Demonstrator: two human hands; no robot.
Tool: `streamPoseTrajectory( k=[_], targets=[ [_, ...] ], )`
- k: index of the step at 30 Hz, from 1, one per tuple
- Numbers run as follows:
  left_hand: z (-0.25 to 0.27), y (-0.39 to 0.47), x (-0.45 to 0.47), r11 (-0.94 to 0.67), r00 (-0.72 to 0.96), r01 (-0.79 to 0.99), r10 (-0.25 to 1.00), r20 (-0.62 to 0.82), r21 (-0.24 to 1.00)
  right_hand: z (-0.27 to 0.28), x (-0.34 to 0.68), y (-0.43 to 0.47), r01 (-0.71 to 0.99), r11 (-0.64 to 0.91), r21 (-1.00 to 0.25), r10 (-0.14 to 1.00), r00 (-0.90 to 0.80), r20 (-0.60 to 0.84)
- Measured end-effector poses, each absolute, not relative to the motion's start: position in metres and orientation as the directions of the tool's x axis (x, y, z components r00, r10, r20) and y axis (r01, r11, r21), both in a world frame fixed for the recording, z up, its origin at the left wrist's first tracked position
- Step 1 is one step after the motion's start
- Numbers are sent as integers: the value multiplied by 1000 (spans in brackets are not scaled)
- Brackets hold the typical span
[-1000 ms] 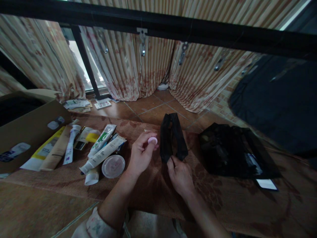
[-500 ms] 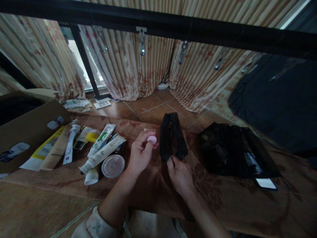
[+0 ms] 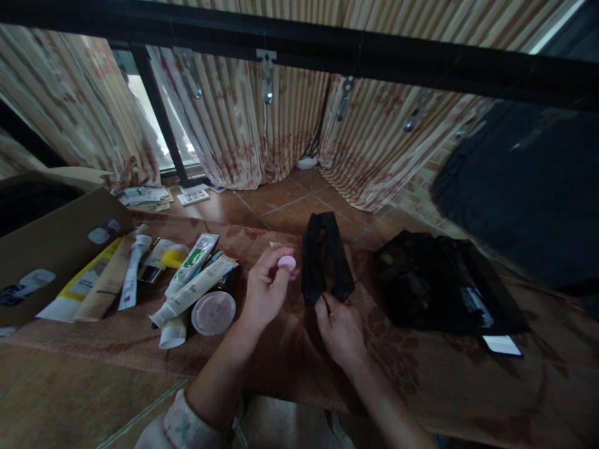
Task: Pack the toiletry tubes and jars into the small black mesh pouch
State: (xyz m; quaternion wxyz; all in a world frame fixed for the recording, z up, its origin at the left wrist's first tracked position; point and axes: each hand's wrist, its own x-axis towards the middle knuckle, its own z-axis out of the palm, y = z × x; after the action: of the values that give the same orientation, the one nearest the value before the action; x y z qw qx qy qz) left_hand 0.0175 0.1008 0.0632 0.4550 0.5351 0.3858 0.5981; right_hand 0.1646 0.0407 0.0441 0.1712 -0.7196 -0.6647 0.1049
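Near the middle of the table, my left hand (image 3: 267,285) is closed around a small item with a round pink cap (image 3: 287,262); the rest of it is hidden by my fingers. Just to the right, my right hand (image 3: 340,327) pinches the near edge of a black bag (image 3: 314,262), whose mouth is spread into a loop. The pink cap is beside the bag, apart from it. Left of my hands lie several tubes (image 3: 196,290) and a round clear-lidded tub (image 3: 214,313).
A cardboard box (image 3: 105,215) stands at the far left, with a yellow-and-white tube (image 3: 87,284) beside it. Another black bag (image 3: 430,287) lies on the right, a white card (image 3: 502,345) poking out below. A dark rail (image 3: 299,47) with metal clips crosses above, before striped curtains (image 3: 229,125).
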Motion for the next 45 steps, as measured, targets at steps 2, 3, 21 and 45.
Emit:
streamPoseTrajectory(
  k=[2,3,21,45],
  targets=[
    [61,101,17,-304,-8,-112,952,305,946,43,165,41,918,-58,-391,993,94,75],
    [61,101,17,-310,-9,-102,951,311,945,43,165,41,917,-58,-394,993,94,74],
    [61,102,18,-279,-6,-30,960,279,960,42,165,41,918,-45,-394,992,86,88],
    [61,102,18,-223,-12,31,975,223,974,46,165,41,920,-44,-389,994,80,75]
  ],
)
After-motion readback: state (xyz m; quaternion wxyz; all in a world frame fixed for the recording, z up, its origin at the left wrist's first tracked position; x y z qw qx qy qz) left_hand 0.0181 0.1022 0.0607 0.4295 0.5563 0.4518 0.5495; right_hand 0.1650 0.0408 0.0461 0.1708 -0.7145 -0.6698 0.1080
